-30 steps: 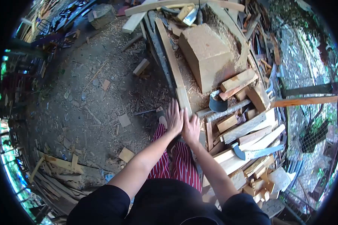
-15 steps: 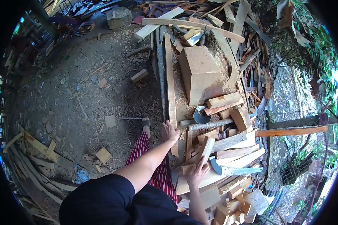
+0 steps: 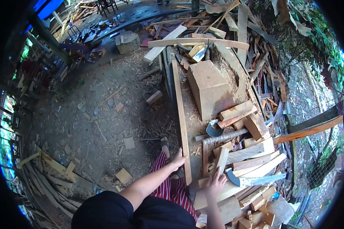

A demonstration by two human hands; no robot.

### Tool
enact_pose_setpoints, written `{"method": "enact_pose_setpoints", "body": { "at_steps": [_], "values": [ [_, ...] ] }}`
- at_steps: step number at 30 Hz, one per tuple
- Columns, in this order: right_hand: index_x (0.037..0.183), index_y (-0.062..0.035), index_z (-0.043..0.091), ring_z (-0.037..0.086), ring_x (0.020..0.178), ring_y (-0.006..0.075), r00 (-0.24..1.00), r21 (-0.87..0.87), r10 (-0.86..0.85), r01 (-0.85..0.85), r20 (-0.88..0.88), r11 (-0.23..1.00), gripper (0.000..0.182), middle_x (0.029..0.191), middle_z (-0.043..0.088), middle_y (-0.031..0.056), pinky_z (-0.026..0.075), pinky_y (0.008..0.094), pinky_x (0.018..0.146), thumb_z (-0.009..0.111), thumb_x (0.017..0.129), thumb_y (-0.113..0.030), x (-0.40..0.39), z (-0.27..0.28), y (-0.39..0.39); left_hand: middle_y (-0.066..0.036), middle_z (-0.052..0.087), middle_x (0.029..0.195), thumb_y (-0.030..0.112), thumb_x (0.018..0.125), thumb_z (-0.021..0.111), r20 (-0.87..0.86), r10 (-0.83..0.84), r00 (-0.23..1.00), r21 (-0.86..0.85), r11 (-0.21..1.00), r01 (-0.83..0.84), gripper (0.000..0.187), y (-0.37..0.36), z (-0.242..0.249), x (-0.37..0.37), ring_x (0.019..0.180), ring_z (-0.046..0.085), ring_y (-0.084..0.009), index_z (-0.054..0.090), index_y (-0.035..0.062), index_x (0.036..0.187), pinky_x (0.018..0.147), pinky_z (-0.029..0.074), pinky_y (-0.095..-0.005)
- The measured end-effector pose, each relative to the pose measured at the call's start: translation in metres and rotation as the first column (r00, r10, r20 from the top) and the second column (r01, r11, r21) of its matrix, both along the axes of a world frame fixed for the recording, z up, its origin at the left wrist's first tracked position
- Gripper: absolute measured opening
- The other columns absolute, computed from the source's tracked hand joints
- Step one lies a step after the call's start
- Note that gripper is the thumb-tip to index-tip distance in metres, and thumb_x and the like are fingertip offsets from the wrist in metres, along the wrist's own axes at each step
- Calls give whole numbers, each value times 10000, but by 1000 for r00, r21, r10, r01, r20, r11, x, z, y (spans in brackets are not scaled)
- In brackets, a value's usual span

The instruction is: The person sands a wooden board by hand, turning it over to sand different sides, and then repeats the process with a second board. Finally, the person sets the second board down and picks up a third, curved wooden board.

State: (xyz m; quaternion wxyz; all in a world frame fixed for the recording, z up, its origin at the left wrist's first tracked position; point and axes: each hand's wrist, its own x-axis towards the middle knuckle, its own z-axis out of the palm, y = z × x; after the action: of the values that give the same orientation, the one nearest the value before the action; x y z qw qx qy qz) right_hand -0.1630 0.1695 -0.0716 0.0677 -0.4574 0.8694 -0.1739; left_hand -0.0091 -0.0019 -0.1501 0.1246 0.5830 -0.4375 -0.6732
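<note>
My left hand (image 3: 178, 159) is closed around the near part of a long narrow wooden plank (image 3: 182, 126), which runs lengthwise along the left edge of the bench. My right hand (image 3: 215, 185) lies with its fingers spread over the lower end of a short wooden stick (image 3: 222, 158) and the boards under it. Its thumb is hard to see. Just right of these fingers is a handsaw (image 3: 258, 180) with a dark handle, lying across the boards. Farther along lie an adze-like tool with a dark curved blade (image 3: 215, 129) and a rough round handle (image 3: 227, 136).
A large carved wood block (image 3: 210, 86) sits on the bench. Stacked offcuts (image 3: 256, 204) fill the near right. A curved beam (image 3: 198, 42) crosses the far end. Scrap wood (image 3: 46, 183) and shavings litter the ground at left, and a wire fence (image 3: 323, 168) stands at right.
The camera view has shifted, moving the scene right and down. The plank in my left hand has turned and shows a narrower face. My right hand stays by the short stick.
</note>
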Motion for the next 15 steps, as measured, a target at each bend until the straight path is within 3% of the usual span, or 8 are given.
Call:
{"method": "enact_pose_setpoints", "body": {
  "at_steps": [1,4,6,8,12,14,15],
  "values": [
    [1436,-65,362,449,1000,419,1000,-2,-3,3,3,1000,651,1136,449,281,371,502,900,602,837,-149,0,1,-1,-211,236,1530,127,868,544,-2,55,998,92,994,-55,779,-4,7,-3,1413,240,-286,106,41,1507,1144,212,-369],
    [1436,-67,363,447,996,416,1000,9,-15,15,13,1000,651,1138,448,277,372,499,899,603,836,-148,2,0,-1,-210,225,1534,146,855,536,-116,173,978,64,984,-166,788,-16,14,-13,1417,230,-284,109,52,1510,1144,210,-375],
    [1437,-71,363,446,995,414,1000,14,-23,23,17,1000,651,1137,448,276,372,499,899,603,836,-148,0,0,1,-222,269,1513,230,836,569,-188,182,965,-2,983,-186,821,-26,15,-24,1397,278,-305,130,31,1501,1133,240,-383],
    [1440,-80,358,445,996,415,1000,-6,-8,8,-24,1000,650,1139,447,277,371,500,899,601,841,-148,2,-1,0,-260,323,1470,295,805,618,114,139,984,-111,986,-126,850,-43,11,-41,1355,343,-346,191,-20,1469,1108,288,-401],
    [1438,-82,361,450,995,424,1000,-8,-9,9,-6,1000,629,1138,448,283,372,506,901,592,857,-149,1,-1,-1,-294,396,1397,311,763,689,162,203,966,-288,946,-151,873,-67,-2,-51,1292,411,-371,261,-62,1425,1080,326,-417],
    [1436,-82,363,452,992,425,1000,-13,-16,16,7,1000,619,1136,449,284,374,505,900,589,864,-149,2,0,-3,-281,362,1399,215,777,673,259,185,948,-322,942,-95,827,-71,-20,-53,1324,351,-347,241,-68,1423,1109,277,-417],
    [1438,-84,359,453,988,424,1000,-21,-10,10,-17,1000,621,1135,449,284,375,504,898,590,865,-149,2,0,-2,-245,408,1275,199,740,691,448,128,885,-398,915,69,748,-72,-6,-52,1212,391,-377,339,-68,1344,1055,313,-451]
  ]
}}
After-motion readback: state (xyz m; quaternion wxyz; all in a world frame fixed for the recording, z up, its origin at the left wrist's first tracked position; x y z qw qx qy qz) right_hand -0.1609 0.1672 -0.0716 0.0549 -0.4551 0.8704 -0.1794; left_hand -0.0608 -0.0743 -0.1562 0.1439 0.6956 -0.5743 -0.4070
